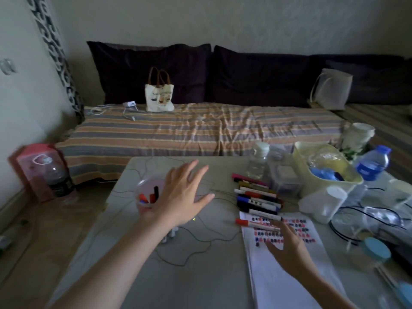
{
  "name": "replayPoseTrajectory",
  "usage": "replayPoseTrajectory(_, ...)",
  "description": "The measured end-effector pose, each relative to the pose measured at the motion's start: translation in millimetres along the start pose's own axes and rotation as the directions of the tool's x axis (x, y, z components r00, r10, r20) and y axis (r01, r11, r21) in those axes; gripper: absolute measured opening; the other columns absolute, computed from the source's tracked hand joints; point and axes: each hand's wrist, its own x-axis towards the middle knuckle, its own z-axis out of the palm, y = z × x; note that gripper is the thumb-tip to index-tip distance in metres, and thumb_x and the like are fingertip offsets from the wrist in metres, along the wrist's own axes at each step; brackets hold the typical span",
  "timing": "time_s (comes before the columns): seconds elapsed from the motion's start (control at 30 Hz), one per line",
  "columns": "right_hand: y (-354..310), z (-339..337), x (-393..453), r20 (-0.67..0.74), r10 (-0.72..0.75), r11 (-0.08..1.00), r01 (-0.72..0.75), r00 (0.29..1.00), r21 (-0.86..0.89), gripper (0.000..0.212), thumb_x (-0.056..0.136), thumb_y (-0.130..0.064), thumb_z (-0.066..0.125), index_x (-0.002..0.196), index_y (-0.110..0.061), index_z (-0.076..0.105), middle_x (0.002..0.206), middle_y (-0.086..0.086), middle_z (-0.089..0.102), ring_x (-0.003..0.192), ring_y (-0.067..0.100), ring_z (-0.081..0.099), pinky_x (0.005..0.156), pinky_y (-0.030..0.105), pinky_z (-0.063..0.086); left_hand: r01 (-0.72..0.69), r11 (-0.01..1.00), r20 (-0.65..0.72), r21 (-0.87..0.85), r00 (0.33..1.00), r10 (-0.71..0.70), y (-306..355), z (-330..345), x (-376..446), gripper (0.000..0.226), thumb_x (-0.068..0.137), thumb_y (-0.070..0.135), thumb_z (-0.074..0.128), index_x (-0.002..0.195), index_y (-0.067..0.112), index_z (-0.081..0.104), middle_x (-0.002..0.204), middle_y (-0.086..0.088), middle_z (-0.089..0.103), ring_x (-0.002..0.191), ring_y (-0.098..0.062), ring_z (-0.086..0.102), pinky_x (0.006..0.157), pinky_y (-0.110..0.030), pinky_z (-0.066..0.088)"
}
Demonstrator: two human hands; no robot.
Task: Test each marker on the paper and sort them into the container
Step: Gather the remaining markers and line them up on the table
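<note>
Fingers of both hands spread, holding nothing: left hand beside cup, right hand over paper, red marker at fingertips. Risk: careless sweep scatters marker row beyond.

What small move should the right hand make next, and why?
Probably the right hand, open over the white paper sheet, should pick up the red-capped white marker lying at the sheet's top edge. Both hands are empty, and that marker lies nearest its fingertips, apart from the row of markers.
</note>
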Motion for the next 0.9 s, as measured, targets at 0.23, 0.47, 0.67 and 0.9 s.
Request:
replayPoseTrajectory(0.23, 47, -6, 24, 0.002, 0.044, 0.999, -0.044, 0.999, 0.0, 0.069, 0.072, -0.018, 0.084, 0.132, -0.02, 0.049, 0.121, 0.006, 0.055, 0.094, 0.022, 0.061, 0.078, 0.034, 0.055, -0.117, 0.987, 0.418, -0.106, 0.896, 0.151, 79, 95, 34, 0.082, 0.091, 0.053, 0.054, 0.154, 0.03, 0.007, 0.161, 0.001, -0.012, 0.148, -0.025, -0.002, 0.12, -0.042, 0.008)
replayPoseTrajectory(0.47, 61, 17, 65, 0.023, 0.056, 0.991, -0.058, 0.998, 0.122, 0.084, 0.061, -0.029, 0.091, 0.129, -0.03, 0.043, 0.113, -0.004, 0.062, 0.091, 0.012, 0.067, 0.075, 0.033, 0.059, -0.157, 0.988, 0.531, -0.013, 0.836, 0.14, 91, 167, 69, 0.1, 0.086, 0.021, 0.064, 0.151, 0.036, -0.011, 0.156, 0.0, -0.032, 0.144, -0.029, -0.028, 0.116, -0.052, -0.011)
replayPoseTrajectory(0.67, 69, 18, 87, -0.125, -0.021, 1.0, 0.023, 0.992, 0.015, 0.09, 0.06, -0.022, 0.091, 0.136, -0.011, 0.045, 0.121, 0.011, 0.056, 0.105, 0.026, 0.057, 0.084, 0.034, 0.052, -0.068, 0.996, 0.48, -0.055, 0.873, 0.087, 70, 202, 105, 0.112, 0.083, 0.031, 0.069, 0.146, 0.043, -0.023, 0.152, 0.0, -0.039, 0.143, -0.033, -0.027, 0.116, -0.06, -0.01)
replayPoseTrajectory(0.9, 58, 17, 112, -0.004, -0.213, 0.938, 0.206, 0.977, 0.279, 0.102, 0.065, -0.052, 0.078, 0.139, 0.002, 0.034, 0.126, -0.015, 0.053, 0.118, -0.014, 0.051, 0.092, 0.009, 0.047, 0.023, 0.982, 0.5, -0.189, 0.863, 0.076, 49, 217, 140, 0.116, 0.068, 0.053, 0.077, 0.146, 0.052, -0.009, 0.156, 0.004, -0.029, 0.146, -0.034, -0.018, 0.117, -0.061, 0.006)
